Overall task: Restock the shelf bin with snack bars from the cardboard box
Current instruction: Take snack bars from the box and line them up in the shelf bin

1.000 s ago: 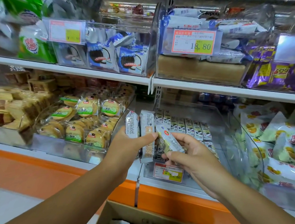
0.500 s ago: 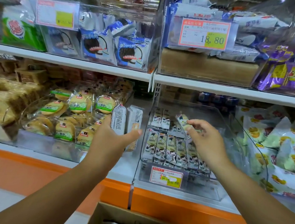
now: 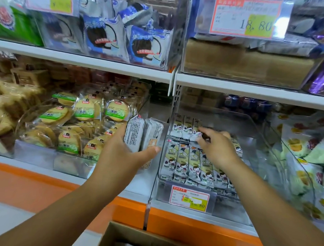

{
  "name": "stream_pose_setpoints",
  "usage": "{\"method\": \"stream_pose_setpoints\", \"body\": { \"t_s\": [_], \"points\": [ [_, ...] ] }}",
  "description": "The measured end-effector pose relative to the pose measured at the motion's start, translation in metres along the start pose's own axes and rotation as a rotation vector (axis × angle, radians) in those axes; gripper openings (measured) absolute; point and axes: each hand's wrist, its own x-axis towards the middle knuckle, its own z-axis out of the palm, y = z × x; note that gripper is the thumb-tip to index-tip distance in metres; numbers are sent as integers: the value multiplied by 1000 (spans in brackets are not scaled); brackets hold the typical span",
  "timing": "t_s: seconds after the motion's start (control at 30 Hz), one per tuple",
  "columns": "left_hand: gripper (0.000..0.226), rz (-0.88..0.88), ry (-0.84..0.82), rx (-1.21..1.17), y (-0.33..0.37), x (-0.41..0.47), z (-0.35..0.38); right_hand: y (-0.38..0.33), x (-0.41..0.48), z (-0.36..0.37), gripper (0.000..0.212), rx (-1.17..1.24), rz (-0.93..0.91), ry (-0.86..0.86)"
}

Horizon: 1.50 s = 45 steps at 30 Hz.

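The clear shelf bin (image 3: 266, 144) was seen at centre right of the frame, on the lower shelf, and was filled in two rows with snack bars (image 3: 193, 161) laid side by side, a front row and a shorter row behind it. A price label (image 3: 189, 198) was fixed to its front wall. The right hand (image 3: 217, 147) was reached into this bin, its fingers bent down onto the rear row; whether a bar was pinched under them could not be told. The left hand (image 3: 119, 154) was held just left of the bin, closed round two wrapped bars (image 3: 143, 135) that stood upright side by side in the grip. The two hands were kept apart.

The cardboard box (image 3: 134, 238) was seen at the bottom centre, open at the top, below the shelf edge; its contents could not be made out.

Round biscuit packs (image 3: 83, 130) were heaped in the clear bin at centre left. On the upper shelf, blue-and-white cookie packs (image 3: 124, 35) were held in another bin, and a large price tag (image 3: 243, 18) was hung on the bin at upper right.
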Motion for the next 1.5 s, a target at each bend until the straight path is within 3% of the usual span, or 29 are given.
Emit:
{"method": "stream_pose_setpoints", "body": {
  "t_s": [0.23, 0.33, 0.4, 0.53, 0.6, 0.77, 0.9, 1.1, 1.23, 1.4, 1.5],
  "points": [
    [37, 9, -34, 3, 6, -4, 3, -4, -6, -4, 49, -49, 24, -122],
    [62, -31, -63, -20, 12, -9, 3, -7, -17, -6, 47, -13, -59, 70],
    [66, -58, -91, -58, 16, -14, 4, -17, -37, -10, 38, 120, -164, 184],
    [40, -76, -119, -128, 23, -23, 13, -37, -95, -16, 14, 320, -299, -5],
    [33, -90, -168, -164, 25, -26, 20, -43, -119, -20, 15, 382, -314, -98],
    [26, -140, -224, -223, 29, -36, 35, -46, -149, -28, 42, 401, -254, -115],
    [19, -191, -312, -296, 35, -44, 37, -41, -152, -30, 46, 510, -151, -74],
    [29, -234, -291, -426, 34, -37, 27, -34, -144, -38, 25, 912, 61, -232],
    [37, -250, -273, -479, 30, -31, 23, -32, -140, -41, 33, 1302, 214, -414],
    [30, -206, -271, -457, 28, -28, 23, -31, -137, -40, 31, 1214, 181, -474],
    [28, -189, -242, -444, 28, -26, 22, -25, -134, -31, 41, 877, 27, -356]
  ]
}}
